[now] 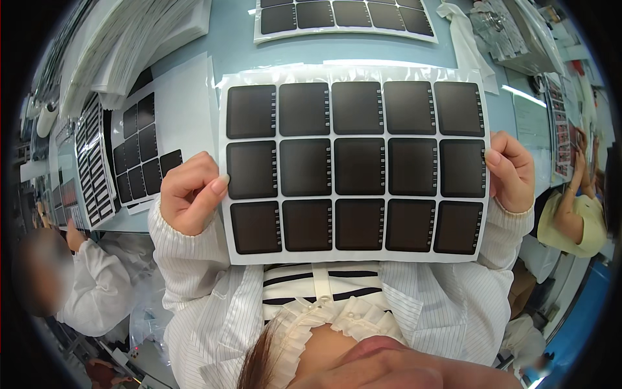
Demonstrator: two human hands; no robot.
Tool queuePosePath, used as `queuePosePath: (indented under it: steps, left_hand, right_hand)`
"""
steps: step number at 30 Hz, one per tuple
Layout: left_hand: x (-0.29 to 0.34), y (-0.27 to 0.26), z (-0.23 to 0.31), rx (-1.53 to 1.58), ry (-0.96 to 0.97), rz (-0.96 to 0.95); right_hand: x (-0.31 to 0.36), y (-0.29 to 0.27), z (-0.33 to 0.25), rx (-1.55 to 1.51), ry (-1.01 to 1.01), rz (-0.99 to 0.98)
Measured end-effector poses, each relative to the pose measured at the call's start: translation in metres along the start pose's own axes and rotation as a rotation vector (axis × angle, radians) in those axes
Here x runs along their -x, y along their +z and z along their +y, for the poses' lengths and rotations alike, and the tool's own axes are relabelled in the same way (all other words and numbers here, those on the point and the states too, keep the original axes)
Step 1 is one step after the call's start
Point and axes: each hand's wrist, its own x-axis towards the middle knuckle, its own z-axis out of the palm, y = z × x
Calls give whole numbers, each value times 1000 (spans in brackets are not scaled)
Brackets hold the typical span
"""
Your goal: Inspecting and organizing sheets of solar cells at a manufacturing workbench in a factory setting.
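Between my two hands I hold up a white sheet (304, 137) that bears rows of dark, rounded-corner squares, each with a strip of small light marks on its right side. My left hand (190, 193) pinches the sheet's left edge, thumb on the front. At the right edge, my right hand (512, 172) grips it likewise, with the thumb in front and the other fingers curled. The sheet hangs nearly flat in front of my chest. Beyond it on the table lies a similar sheet (350, 14) with dark squares, cut off by the top of the view.
High stacks of white sheets (139, 45) stand at the far left. Near them lie more dark-square sheets (137, 144). A white cloth (465, 42) rests on the blue table (232, 39) at the far right, beside plastic-wrapped packs (518, 32). Co-workers sit on both sides.
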Motion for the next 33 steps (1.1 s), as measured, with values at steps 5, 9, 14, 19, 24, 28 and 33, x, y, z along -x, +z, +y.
queuePosePath:
  steps: [5,9,14,19,24,28,33]
  left_hand:
    - [4,-8,3,33,0,-41]
    - [8,-8,-2,68,22,-41]
    - [9,-8,-3,85,51,-58]
    - [9,-9,-3,75,79,-39]
    - [12,-10,-4,60,110,-22]
    - [12,-10,-5,70,132,2]
    - [13,-11,-6,72,141,14]
  right_hand:
    - [0,3,-3,6,2,-31]
    - [3,3,-3,40,-3,-47]
    - [5,2,-4,32,-10,-58]
    - [8,3,-6,42,2,-67]
    - [9,5,-6,68,46,-72]
    - [12,6,-7,68,43,-64]
    - [14,7,-9,71,39,-65]
